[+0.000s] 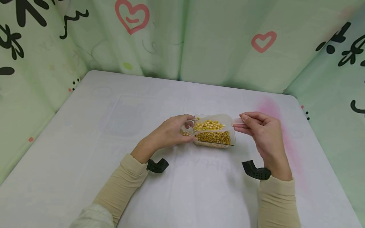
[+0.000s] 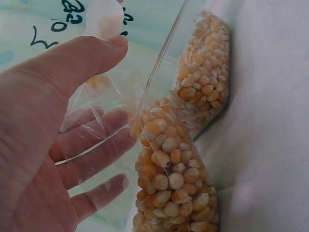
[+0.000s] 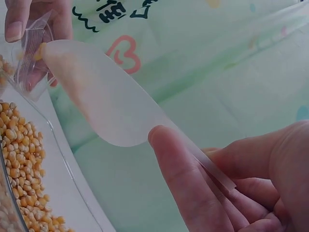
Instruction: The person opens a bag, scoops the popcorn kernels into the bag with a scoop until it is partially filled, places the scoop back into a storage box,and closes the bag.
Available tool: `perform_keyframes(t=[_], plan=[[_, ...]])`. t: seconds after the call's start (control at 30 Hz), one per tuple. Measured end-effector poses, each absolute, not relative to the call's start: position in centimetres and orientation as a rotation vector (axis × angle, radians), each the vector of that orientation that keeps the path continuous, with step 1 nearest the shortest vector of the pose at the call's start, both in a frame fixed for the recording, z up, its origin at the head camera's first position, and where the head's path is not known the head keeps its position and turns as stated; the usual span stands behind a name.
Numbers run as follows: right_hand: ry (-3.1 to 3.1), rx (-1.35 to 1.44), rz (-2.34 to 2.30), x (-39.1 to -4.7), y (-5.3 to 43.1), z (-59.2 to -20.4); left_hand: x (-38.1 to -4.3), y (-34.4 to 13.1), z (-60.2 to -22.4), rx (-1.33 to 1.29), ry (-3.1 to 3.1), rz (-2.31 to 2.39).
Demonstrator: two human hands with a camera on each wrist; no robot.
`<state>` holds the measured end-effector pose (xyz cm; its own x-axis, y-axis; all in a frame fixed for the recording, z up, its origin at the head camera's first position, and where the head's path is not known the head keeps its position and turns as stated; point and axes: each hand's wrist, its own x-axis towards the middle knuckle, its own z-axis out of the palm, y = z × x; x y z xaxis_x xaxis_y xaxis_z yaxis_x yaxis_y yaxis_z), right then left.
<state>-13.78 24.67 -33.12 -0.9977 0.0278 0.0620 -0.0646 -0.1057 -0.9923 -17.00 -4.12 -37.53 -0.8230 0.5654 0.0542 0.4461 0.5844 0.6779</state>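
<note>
A clear rectangular container (image 1: 234, 141) of yellow corn kernels (image 1: 213, 138) stands mid-table. At its left side my left hand (image 1: 169, 132) holds a clear zip bag (image 3: 30, 63) by its spread mouth, thumb on one side and fingers on the other. Plenty of kernels fill the lower bag in the left wrist view. My right hand (image 1: 265, 131) pinches the handle of a translucent white scoop (image 3: 104, 96) between thumb and fingers. The scoop lies above the container, its tip at the bag's mouth, with kernels in its bowl.
A white cloth covers the table (image 1: 199, 190), with a pink stain (image 1: 269, 106) at right. Green curtains (image 1: 222, 47) with hearts and black lettering hang behind and at both sides. Each wrist wears a black mount (image 1: 256, 171).
</note>
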Motion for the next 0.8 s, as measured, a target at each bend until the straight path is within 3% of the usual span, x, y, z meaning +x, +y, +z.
perform_keyframes(t=[0.8], plan=[[-2.186, 0.029, 2.068, -12.6, 23.6, -31.8, -17.0, -4.2, -37.6, 0.883, 2.662, 1.048]])
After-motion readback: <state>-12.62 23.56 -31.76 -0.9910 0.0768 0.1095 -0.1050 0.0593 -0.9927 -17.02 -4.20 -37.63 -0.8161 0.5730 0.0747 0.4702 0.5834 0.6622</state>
